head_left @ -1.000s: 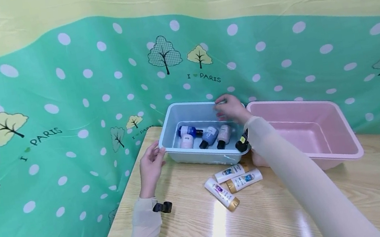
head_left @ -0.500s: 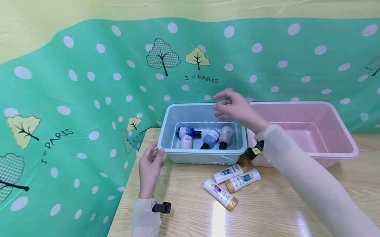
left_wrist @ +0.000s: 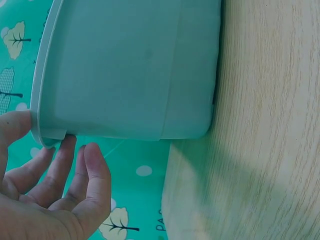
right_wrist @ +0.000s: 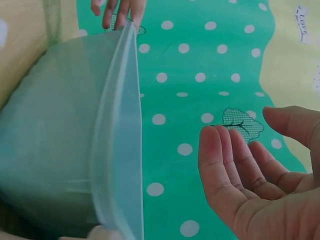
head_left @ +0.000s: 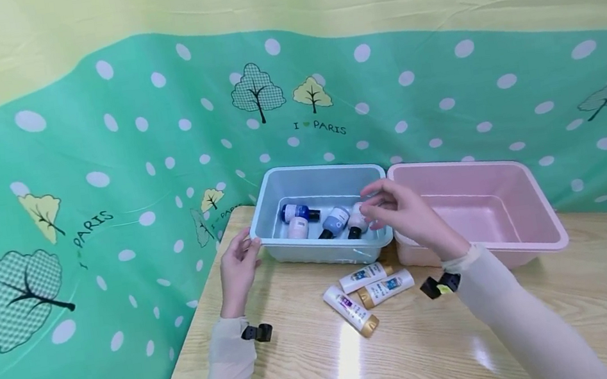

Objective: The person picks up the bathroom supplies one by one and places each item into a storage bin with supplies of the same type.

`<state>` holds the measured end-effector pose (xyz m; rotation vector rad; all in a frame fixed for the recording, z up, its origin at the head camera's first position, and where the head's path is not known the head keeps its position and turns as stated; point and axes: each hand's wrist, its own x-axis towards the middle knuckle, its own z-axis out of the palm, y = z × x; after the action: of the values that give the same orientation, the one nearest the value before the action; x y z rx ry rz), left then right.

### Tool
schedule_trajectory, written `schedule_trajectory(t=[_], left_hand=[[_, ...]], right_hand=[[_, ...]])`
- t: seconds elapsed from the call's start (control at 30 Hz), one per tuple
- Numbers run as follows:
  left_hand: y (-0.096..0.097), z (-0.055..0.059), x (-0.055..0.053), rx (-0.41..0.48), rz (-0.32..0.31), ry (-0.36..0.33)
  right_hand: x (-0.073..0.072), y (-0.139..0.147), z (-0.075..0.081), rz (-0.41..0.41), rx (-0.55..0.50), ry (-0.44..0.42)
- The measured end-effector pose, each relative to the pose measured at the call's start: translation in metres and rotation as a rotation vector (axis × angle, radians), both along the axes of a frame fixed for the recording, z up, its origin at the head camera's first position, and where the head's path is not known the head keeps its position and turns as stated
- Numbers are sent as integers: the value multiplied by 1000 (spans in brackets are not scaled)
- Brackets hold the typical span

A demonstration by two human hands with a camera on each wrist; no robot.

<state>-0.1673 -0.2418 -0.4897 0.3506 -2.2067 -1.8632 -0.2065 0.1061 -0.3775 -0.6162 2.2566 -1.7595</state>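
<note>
My left hand [head_left: 238,273] holds the front left corner of a light blue plastic basin [head_left: 324,252]. In the left wrist view, its thumb [left_wrist: 17,124] lies on the rim and fingertips reach under it. Over the basin's right end hovers my right hand [head_left: 408,213], fingers loosely bent and nothing in them. Inside the basin lie a dark blue bottle [head_left: 295,212], a pale pink bottle [head_left: 297,228], a light blue bottle [head_left: 336,219] with a black cap, and a greyish-pink bottle [head_left: 356,216], partly hidden by the right hand.
A pink basin [head_left: 537,195] stands right beside the blue one. On the wooden table [head_left: 448,350] in front lie white bottles with gold caps: one with a purple label [head_left: 349,309], two with blue labels [head_left: 389,286]. A green patterned cloth [head_left: 168,137] hangs behind.
My right hand has risen from the back right of the blue basin and come forward and right, towards me. My left hand has stayed at the basin's corner.
</note>
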Motion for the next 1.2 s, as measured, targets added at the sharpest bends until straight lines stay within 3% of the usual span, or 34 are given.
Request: schedule_trajectory(t=[0.3,0.47,0.93,1.2], left_hand=[[0,0,-1,1,5,-11],[-1,1,0,-4,5,-17],[0,1,-1,18,10,-20],[1,0,-2,25,12,-24]], right_hand=[[41,16,-33,53,-19,99],[57,21,-57,64,-11,71],[80,10,-127,15,152,91],[94,4,-149,18,186,29]])
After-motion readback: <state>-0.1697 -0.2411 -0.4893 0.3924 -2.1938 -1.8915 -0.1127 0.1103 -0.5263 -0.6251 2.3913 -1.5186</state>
